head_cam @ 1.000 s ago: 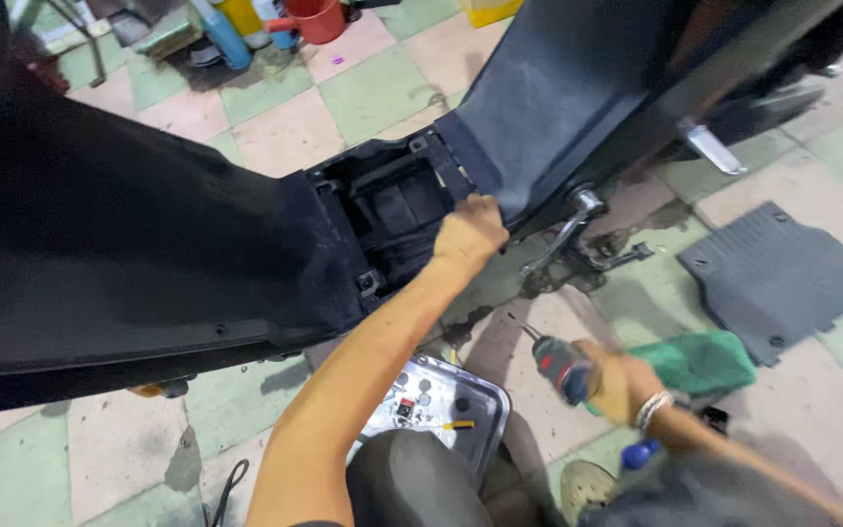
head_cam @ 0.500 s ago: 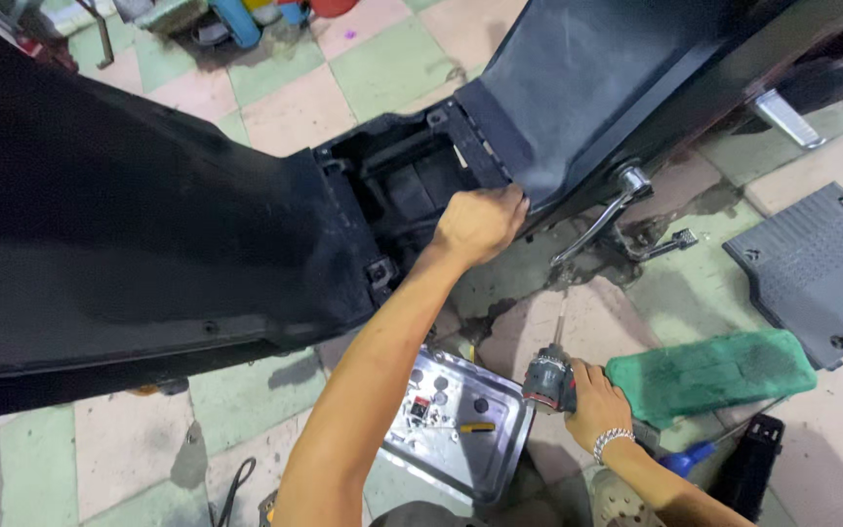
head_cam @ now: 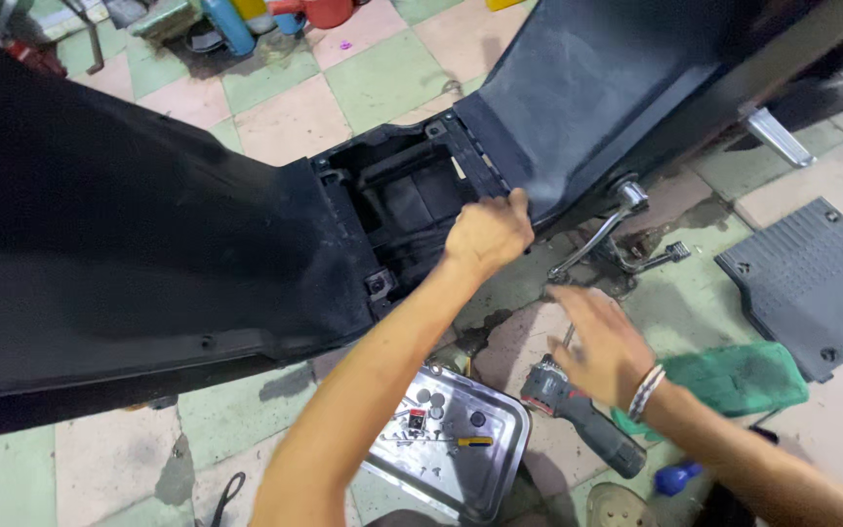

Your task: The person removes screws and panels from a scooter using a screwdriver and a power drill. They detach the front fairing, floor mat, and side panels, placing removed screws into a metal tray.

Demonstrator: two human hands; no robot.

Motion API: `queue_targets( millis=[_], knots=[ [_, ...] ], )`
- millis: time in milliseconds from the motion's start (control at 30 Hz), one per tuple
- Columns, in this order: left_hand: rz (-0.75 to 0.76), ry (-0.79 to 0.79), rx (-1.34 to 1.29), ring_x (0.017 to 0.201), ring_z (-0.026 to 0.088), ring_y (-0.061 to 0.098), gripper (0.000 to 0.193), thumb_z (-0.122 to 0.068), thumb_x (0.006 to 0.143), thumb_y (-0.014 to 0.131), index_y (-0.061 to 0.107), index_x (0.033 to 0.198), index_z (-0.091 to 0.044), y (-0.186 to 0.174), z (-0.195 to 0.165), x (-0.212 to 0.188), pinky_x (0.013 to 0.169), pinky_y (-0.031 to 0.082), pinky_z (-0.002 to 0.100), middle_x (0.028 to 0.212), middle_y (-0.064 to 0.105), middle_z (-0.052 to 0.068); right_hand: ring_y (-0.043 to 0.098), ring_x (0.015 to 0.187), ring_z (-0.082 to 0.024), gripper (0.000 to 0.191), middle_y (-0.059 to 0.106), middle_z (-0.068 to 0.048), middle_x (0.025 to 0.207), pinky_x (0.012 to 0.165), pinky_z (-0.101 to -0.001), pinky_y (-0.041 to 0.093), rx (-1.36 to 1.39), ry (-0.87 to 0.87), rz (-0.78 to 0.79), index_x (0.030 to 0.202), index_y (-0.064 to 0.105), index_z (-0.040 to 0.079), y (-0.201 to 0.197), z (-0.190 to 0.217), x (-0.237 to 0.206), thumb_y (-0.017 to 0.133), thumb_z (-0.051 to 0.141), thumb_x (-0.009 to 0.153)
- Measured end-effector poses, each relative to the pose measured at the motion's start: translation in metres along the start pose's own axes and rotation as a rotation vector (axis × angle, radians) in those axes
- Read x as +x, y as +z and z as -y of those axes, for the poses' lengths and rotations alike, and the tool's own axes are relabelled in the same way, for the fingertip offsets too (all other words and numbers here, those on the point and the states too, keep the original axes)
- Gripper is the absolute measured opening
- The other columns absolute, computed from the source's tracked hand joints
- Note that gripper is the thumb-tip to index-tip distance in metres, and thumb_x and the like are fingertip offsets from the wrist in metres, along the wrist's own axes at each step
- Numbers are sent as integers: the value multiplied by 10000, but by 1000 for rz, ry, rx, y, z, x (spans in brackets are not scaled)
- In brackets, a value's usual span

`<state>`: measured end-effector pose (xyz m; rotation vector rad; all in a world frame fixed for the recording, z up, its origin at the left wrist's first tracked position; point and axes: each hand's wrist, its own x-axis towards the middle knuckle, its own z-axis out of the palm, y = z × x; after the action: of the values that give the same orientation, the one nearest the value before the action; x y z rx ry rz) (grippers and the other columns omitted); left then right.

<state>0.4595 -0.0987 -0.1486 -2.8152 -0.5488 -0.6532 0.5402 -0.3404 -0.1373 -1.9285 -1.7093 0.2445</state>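
The black scooter body panel (head_cam: 148, 244) stands over the tiled floor (head_cam: 285, 98), and the left hand (head_cam: 485, 234) has its fingers clamped on the panel's edge beside the open black compartment (head_cam: 402, 190). Below it the right hand (head_cam: 605, 346), fingers spread apart and holding nothing, hovers just above the cordless power driver (head_cam: 582, 418) lying on the floor. Beside the driver sit a metal tray (head_cam: 500, 468) of screws and a green cloth (head_cam: 734, 376), with a grey ribbed floor mat (head_cam: 812, 283) further out and a chrome kick lever (head_cam: 597, 234) near the left hand.
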Motion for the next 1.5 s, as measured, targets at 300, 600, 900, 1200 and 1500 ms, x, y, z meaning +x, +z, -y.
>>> queue_targets(
  millis=[300,600,900,1200,1500],
  knots=[
    [86,102,-127,565,335,715,369,-218,885,538,619,1154,21,3,22,2,498,550,490,650,716,159,554,1233,-325,591,578,-111,1319,1046,-438,448,-370,-408,856,1338,552,104,41,-30,25,686,235,777],
    [5,-79,-295,607,350,700,220,-234,813,638,623,906,-35,-20,12,7,576,546,489,649,687,164,376,1353,-345,697,461,-124,1399,1017,-552,385,-462,-511,916,1389,482,149,126,-52,-19,809,261,783],
    [-119,62,-72,576,281,705,141,-190,813,629,609,816,-50,9,11,7,513,555,448,622,671,116,409,1341,-332,728,470,-151,1439,1076,-542,353,-465,-574,899,1399,443,75,126,-88,-5,783,235,776],
    [-120,47,18,524,250,685,235,-146,801,615,635,987,-4,-9,3,0,439,540,408,630,670,102,405,1379,-277,774,447,-88,1475,1081,-451,401,-464,-354,924,1447,403,153,109,-99,29,792,354,808],
    [-45,102,31,651,241,720,101,-148,843,634,597,840,-55,10,10,2,519,553,420,730,691,85,398,1348,-344,832,427,-191,1476,1116,-491,312,-349,-450,815,1472,379,73,102,-81,32,768,326,780]
  ],
)
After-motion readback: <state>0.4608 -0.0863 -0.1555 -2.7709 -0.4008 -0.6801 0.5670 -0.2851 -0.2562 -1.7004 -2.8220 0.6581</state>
